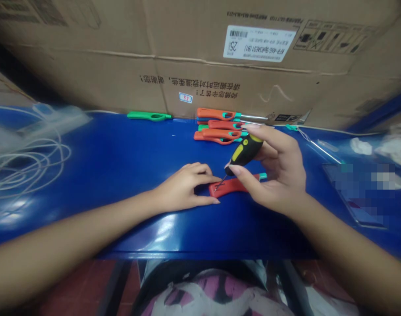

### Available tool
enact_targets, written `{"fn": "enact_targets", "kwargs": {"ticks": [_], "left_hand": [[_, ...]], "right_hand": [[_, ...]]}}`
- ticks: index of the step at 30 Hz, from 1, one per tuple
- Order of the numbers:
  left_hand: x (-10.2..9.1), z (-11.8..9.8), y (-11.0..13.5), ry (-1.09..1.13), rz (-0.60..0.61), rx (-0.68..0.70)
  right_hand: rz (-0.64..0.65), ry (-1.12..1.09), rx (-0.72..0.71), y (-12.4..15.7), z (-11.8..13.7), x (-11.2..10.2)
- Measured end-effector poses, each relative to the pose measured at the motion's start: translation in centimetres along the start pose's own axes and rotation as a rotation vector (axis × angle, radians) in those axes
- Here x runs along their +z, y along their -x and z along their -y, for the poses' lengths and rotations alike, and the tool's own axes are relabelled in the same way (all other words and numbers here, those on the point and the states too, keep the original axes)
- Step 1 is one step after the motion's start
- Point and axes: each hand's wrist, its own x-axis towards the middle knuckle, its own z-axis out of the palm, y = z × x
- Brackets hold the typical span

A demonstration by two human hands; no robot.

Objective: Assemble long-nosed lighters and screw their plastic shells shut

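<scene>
A red long-nosed lighter (234, 186) lies flat on the blue table, its teal end pointing right. My left hand (189, 186) grips its left end between thumb and forefinger. My right hand (279, 166) is closed around a black and yellow screwdriver (245, 151), held at a slant. The screwdriver's thin tip meets the lighter's upper face near the left end; whether it sits in a screw is too small to tell. Part of the lighter's right half is hidden behind my right thumb. Just beyond, several orange and red lighters (216, 134) lie in a pile.
A green lighter casing (149, 116) lies by the cardboard box (194, 66) standing along the back. Coiled white cable (32, 162) spreads on the left. At the right are a phone-like dark slab (358, 197), a metal lighter tube (327, 151) and crumpled white tissue (361, 145).
</scene>
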Motion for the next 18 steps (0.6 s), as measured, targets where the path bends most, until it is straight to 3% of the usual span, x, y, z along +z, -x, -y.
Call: {"fn": "enact_targets", "kwargs": {"ticks": [18], "left_hand": [[0.14,0.19,0.09,-0.035,-0.015,0.026]], "right_hand": [[0.034,0.040,-0.057,0.12,-0.45,0.33]]}}
